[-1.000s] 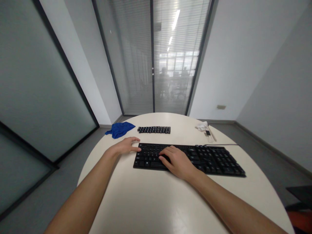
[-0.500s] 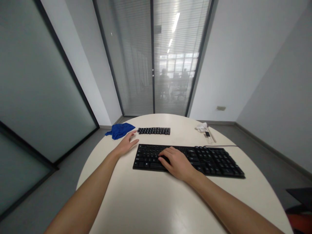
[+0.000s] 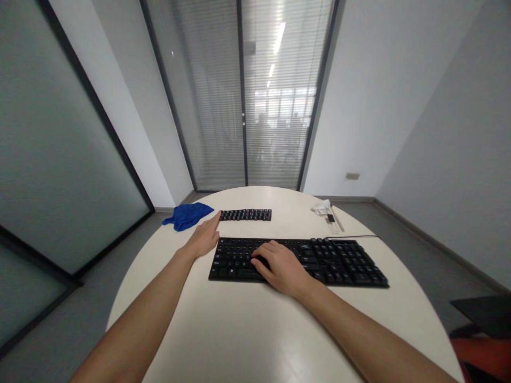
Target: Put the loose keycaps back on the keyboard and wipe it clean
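Observation:
My left hand point(image 3: 204, 237) reaches forward with its index finger stretched out to the left end of several rows of small black keycaps point(image 3: 245, 215). Its thumb is near the keyboard's upper left corner, and the other fingers are partly hidden. My right hand point(image 3: 281, 267) lies over the left-middle part of a black keyboard point(image 3: 339, 261), fingers lowered onto the keys and thumb apart from them. What lies under the right palm is hidden. Nothing shows in either hand.
Left of the keycaps is a crumpled blue cloth point(image 3: 187, 215) on the round cream table point(image 3: 239, 330). At the back right lie a white crumpled item point(image 3: 321, 207), a small black piece point(image 3: 330, 218) and a thin pale stick point(image 3: 338, 218). A cable point(image 3: 359, 236) runs behind the keyboard.
My left index finger has straightened and come up to the left end of the keycaps. The right hand stays on the keyboard. The whole view has shifted slightly.

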A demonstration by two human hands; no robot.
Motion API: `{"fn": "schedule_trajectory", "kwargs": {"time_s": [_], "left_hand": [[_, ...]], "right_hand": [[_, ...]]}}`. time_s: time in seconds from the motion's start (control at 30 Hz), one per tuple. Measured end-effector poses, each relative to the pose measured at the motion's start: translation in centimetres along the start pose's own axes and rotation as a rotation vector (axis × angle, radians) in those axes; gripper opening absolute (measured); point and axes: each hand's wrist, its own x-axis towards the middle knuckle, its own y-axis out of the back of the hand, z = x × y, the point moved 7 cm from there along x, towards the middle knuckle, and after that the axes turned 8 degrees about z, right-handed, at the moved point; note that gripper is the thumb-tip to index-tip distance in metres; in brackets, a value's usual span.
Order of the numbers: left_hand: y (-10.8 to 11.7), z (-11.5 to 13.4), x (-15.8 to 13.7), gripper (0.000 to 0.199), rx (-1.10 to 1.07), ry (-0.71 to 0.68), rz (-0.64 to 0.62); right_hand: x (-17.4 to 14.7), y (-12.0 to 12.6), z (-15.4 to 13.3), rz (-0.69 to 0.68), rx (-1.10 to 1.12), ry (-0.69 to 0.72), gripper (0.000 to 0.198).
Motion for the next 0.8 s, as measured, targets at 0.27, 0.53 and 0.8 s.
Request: {"fn": "schedule_trajectory", "kwargs": {"time_s": [0.27, 0.53, 0.8], "left_hand": [[-0.23, -0.11, 0.01, 0.073, -0.005, 0.016, -0.031], [-0.28, -0.13, 0.03, 0.07, -0.047, -0.046, 0.041], [-0.07, 0.26, 0.02, 0.053, 0.046, -0.044, 0.034]], "right_hand": [[0.03, -0.05, 0.08, 0.0, 0.01, -0.004, 0.021], [-0.01, -0.01, 0.02, -0.007, 0.015, -0.008, 0.021], [0.02, -0.19, 0.15, -0.014, 0.012, -0.005, 0.021]]}}
